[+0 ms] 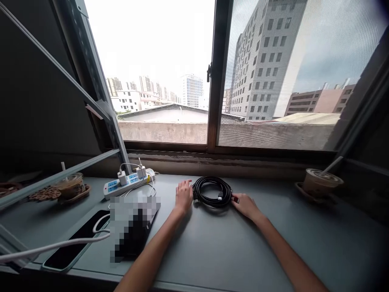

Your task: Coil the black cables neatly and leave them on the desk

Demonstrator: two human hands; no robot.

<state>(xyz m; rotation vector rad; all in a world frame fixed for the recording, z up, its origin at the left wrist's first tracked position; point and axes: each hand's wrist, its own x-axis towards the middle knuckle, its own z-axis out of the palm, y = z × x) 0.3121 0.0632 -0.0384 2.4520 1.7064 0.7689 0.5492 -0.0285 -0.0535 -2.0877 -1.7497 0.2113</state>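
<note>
A black cable (214, 202), wound into a round coil, lies on the grey table in front of me. Inside the ring, a dark connector with a pale tip (220, 196) shows at its lower right. My left hand (183, 196) rests at the coil's left side, fingers stretched forward and holding nothing; whether it touches the cable I cannot make out. At the right edge, my right hand (244, 204) has its fingers closed on a dark end of the cable, where a small reddish patch shows. Part of that end is hidden by the fingers.
A white power strip (129, 183) with plugs and white cords stands back left. Nearer are a phone (75, 239) and a pixelated dark object (133, 235). Lidded cups with straws stand at right (322, 184) and left (70, 186). Metal frame bars (100, 158) cross the left side.
</note>
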